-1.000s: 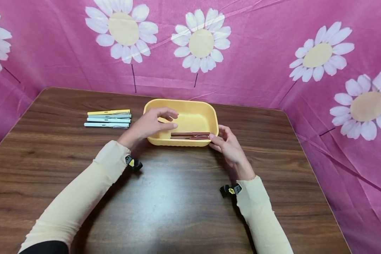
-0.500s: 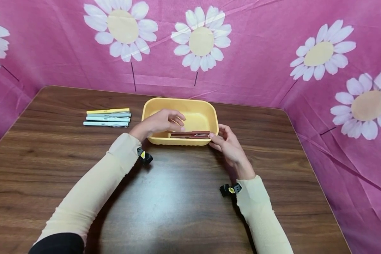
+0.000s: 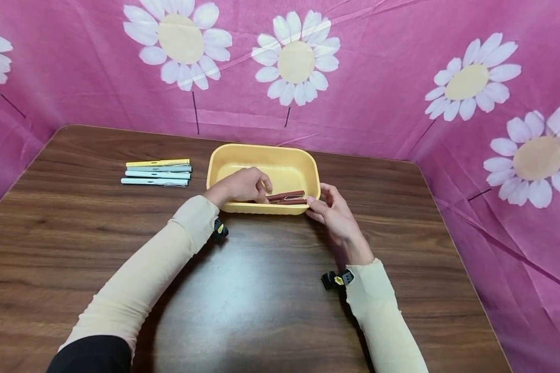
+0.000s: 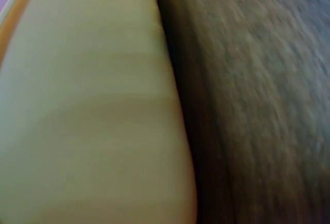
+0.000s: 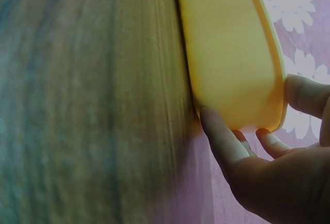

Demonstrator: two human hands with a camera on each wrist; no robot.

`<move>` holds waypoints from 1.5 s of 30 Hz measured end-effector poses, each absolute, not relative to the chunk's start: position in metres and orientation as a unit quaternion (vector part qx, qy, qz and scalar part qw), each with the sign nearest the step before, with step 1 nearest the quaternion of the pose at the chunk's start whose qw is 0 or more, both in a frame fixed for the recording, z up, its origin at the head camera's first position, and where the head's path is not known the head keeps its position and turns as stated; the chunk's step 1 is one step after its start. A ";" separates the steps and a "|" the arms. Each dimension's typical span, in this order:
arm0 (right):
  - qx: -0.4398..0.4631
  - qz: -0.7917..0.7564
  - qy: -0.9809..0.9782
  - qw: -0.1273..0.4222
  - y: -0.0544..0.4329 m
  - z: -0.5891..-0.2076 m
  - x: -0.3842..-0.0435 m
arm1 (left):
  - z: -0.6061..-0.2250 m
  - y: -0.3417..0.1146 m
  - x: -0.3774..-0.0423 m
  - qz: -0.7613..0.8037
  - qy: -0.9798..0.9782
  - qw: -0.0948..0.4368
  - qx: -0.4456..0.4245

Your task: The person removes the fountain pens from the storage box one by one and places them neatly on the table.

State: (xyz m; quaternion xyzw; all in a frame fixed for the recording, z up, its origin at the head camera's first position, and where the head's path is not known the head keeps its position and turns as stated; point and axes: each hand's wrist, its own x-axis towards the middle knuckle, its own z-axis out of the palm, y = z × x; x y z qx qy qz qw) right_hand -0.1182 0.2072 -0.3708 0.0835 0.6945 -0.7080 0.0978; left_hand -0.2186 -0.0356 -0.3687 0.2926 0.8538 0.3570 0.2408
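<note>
Lowered since half a second ago: left hand [image 3: 245,185], fingers curled at the maroon pens [image 3: 291,202], one now slanted; pinching or not, we can't tell. Right hand [image 3: 337,215] grips the yellow tray [image 3: 261,209] at its near right corner. Maroon pens lie inside, along the near wall. We log tray near bench [image 3: 261,290] back edge, wide surface in front, four pens [image 3: 156,175] off left.

Smooth plastic-looking tray [image 3: 289,176], glossy wood-grain table [image 3: 242,295], creased cloth backdrop [image 3: 373,103].
</note>
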 end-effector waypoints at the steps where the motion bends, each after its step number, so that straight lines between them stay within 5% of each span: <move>1: 0.085 -0.708 0.694 0.098 0.207 -0.370 -0.118 | -0.369 -0.036 -0.219 0.360 0.853 0.239 0.294; 21: 0.088 -0.712 0.689 0.101 0.207 -0.370 -0.119 | -0.364 -0.040 -0.218 0.448 0.813 0.247 0.277; 35: 0.089 -0.709 0.692 0.101 0.208 -0.368 -0.118 | -0.339 -0.063 -0.223 0.466 0.824 0.173 0.273; 45: 0.088 -0.709 0.692 0.100 0.207 -0.368 -0.118 | -0.340 -0.082 -0.216 0.499 0.818 0.179 0.225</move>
